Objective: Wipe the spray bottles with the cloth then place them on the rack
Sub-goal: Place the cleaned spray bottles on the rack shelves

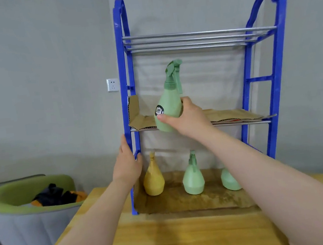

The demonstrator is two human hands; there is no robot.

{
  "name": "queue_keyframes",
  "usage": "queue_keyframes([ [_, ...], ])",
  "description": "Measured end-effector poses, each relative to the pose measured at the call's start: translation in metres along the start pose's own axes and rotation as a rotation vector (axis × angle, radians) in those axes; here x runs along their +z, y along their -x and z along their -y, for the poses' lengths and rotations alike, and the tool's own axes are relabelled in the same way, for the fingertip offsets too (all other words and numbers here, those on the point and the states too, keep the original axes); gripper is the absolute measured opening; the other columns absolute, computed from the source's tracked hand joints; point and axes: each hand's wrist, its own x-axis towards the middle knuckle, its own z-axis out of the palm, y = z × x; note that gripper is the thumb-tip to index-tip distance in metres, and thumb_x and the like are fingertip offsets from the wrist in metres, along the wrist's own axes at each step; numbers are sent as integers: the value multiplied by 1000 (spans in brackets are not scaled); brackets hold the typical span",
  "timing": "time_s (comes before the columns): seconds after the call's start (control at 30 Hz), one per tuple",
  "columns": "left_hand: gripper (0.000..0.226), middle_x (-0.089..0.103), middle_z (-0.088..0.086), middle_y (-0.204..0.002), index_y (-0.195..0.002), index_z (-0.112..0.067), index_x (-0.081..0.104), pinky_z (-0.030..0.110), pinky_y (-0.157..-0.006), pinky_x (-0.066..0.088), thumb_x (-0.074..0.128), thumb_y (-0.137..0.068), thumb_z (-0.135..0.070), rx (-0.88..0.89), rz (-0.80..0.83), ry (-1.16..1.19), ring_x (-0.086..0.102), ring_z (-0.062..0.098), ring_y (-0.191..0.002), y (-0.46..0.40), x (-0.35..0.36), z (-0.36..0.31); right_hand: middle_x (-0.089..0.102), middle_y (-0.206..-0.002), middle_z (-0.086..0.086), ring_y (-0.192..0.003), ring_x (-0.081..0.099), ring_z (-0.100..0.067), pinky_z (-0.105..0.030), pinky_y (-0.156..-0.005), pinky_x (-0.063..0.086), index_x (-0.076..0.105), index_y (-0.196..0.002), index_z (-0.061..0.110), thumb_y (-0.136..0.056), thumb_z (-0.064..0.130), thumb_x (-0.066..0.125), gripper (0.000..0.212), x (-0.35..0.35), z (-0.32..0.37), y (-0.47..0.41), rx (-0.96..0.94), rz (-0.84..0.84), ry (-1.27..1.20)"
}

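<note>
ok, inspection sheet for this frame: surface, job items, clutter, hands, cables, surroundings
surface: wooden table; blue rack stands on it, cardboard liners on its middle and bottom shelves.
job's things: green spray bottle held tilted at the middle shelf; yellow bottle and two green bottles upright on the bottom shelf. Cloth: nothing seen.
clutter: nothing seen on the table.
grippers: right hand grips the held bottle; left hand holds the rack's left upright.
cables: nothing seen.
surroundings: grey wall, wall socket, green-rimmed chair at left with dark and orange items in it.
</note>
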Motion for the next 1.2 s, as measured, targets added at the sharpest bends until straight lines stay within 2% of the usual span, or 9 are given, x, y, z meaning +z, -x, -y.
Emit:
queue_keyframes([
  [0.1, 68, 39, 9, -152, -156, -18, 4, 44, -90, 48, 44, -101, -25, -52, -25, -53, 57, 36, -118, -7, 2, -1, 59, -129, -1, -114, 58, -23, -35, -86, 49, 42, -134, 17, -78, 64, 71, 79, 10, 6, -26, 16, 23, 20],
  [0.23, 52, 61, 14, -121, -149, -15, 20, 43, -76, 53, 40, -103, -27, -78, 9, -168, 64, 35, -94, -20, 0, 5, 59, -127, -4, -111, 59, -25, -33, -80, 47, 42, -132, 15, -77, 64, 72, 79, 32, 0, -52, 69, 71, 60],
  [0.33, 33, 62, 10, -103, -133, -12, 37, 40, -66, 52, 41, -103, -25, -66, 12, -222, 59, 28, -78, -27, -1, 10, 59, -126, -6, -110, 60, -27, -36, -82, 51, 42, -130, 11, -76, 65, 73, 83, 47, -4, -70, 114, 100, 81],
  [0.43, 32, 60, 4, -96, -129, -13, 40, 41, -70, 55, 45, -102, -29, -59, 24, -205, 62, 26, -81, -35, -1, 20, 58, -125, -9, -111, 59, -29, -33, -77, 46, 39, -131, 7, -74, 67, 73, 89, 62, -4, -87, 150, 110, 142],
  [0.5, 32, 62, 4, -99, -127, -14, 42, 40, -73, 56, 48, -101, -31, -54, 41, -190, 61, 25, -81, -39, -2, 25, 58, -125, -9, -113, 60, -30, -31, -74, 42, 36, -133, 6, -73, 67, 73, 93, 72, -4, -98, 167, 101, 185],
  [0.67, 30, 64, 4, -115, -121, -17, 44, 30, -65, 50, 53, -99, -35, -49, 79, -177, 56, 18, -83, -48, -2, 32, 60, -121, -7, -110, 61, -28, -31, -72, 40, 32, -133, 8, -72, 60, 79, 93, 93, 2, -121, 268, 74, 161],
  [0.83, 28, 66, 4, -116, -118, -19, 43, 35, -68, 55, 53, -98, -37, -26, 67, -157, 59, 20, -84, -47, -2, 34, 60, -120, -7, -112, 61, -29, -33, -75, 43, 32, -131, 9, -68, 60, 82, 95, 109, 2, -132, 298, 62, 106],
  [1.03, 26, 64, 3, -122, -115, -20, 42, 26, -61, 47, 52, -99, -38, -1, 71, -174, 55, 15, -83, -46, -1, 35, 53, -106, -5, -90, 51, -24, -33, -73, 40, 29, -133, 7, -73, 54, 81, 92, 110, 3, -135, 310, 112, 67],
  [1.2, 24, 64, 4, -121, -115, -20, 41, 28, -61, 49, 50, -100, -36, -4, 63, -190, 57, 17, -81, -44, 0, 34, 51, -103, -4, -89, 49, -23, -32, -72, 38, 28, -136, 5, -77, 53, 79, 91, 110, 2, -135, 303, 128, 62],
])
